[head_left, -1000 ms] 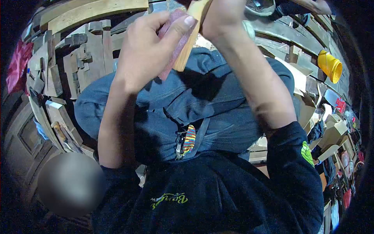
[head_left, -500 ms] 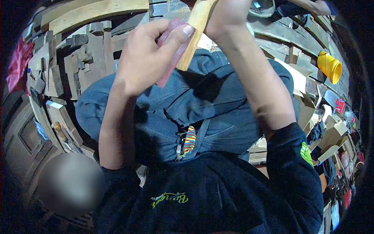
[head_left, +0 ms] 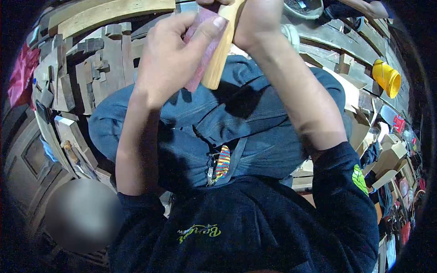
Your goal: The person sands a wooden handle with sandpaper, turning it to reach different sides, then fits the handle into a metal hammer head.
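My left hand (head_left: 166, 61) is closed on a strip of dark red sandpaper (head_left: 199, 74), the thumb lying over its face. Right beside the strip, and apparently against it, is a pale, smooth wooden piece (head_left: 219, 61) with a rounded lower end. My right hand (head_left: 260, 22), cut off by the top edge of the view, grips the upper part of that wood; its fingers are mostly hidden. Both hands are above my crossed legs (head_left: 255, 118) in dark blue trousers.
Wooden boards and offcuts (head_left: 102, 68) lie on the left. To the right are a yellow bucket (head_left: 386, 77) and opened cardboard boxes (head_left: 389, 159). At the top right, another person's arm (head_left: 364, 8) shows near a grey basin (head_left: 302, 8). A blurred round shape (head_left: 84, 216) is at lower left.
The wooden piece has shifted slightly down and left. The sandpaper in my left hand has slid a little upward along it. My right hand has moved slightly left with the wood.
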{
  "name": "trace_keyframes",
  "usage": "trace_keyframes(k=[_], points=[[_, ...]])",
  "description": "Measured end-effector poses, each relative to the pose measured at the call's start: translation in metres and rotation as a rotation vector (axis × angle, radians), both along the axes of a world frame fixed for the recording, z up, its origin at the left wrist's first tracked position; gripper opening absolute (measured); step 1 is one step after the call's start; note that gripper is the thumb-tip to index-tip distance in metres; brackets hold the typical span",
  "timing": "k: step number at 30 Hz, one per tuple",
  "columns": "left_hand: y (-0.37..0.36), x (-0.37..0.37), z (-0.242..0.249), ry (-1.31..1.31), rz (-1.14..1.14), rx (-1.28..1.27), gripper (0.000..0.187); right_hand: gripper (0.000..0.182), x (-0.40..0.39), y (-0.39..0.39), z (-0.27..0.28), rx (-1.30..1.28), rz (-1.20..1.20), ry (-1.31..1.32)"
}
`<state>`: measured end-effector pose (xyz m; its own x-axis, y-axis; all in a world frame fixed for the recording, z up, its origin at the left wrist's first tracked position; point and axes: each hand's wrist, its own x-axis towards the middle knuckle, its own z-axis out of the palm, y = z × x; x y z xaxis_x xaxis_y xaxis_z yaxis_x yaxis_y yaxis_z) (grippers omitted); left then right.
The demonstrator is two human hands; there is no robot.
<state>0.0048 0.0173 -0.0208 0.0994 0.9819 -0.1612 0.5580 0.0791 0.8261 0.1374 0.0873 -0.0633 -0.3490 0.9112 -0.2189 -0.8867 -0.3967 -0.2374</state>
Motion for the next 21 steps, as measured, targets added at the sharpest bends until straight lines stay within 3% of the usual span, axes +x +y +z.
trace_keyframes(k=[8, 10, 12, 15, 21], points=[[-0.001, 0.001, 0.004, 0.035, -0.008, -0.025, 0.044, 0.04, 0.003, 0.003, -0.005, 0.027, -0.008, 0.042], [-0.004, 0.001, 0.006, -0.004, -0.013, -0.049, 0.043, 0.04, 0.007, 0.01, -0.002, -0.032, -0.058, -0.065], [-0.006, 0.001, 0.008, 0.022, -0.033, -0.039, 0.042, 0.039, 0.017, 0.021, -0.009, 0.103, -0.117, -0.008], [-0.003, 0.001, 0.006, 0.097, 0.008, -0.027, 0.043, 0.038, 0.01, 0.008, -0.006, 0.008, -0.116, -0.042], [-0.009, 0.0, 0.001, -0.028, 0.015, -0.034, 0.045, 0.039, 0.024, 0.023, -0.004, 0.047, -0.15, -0.027]])
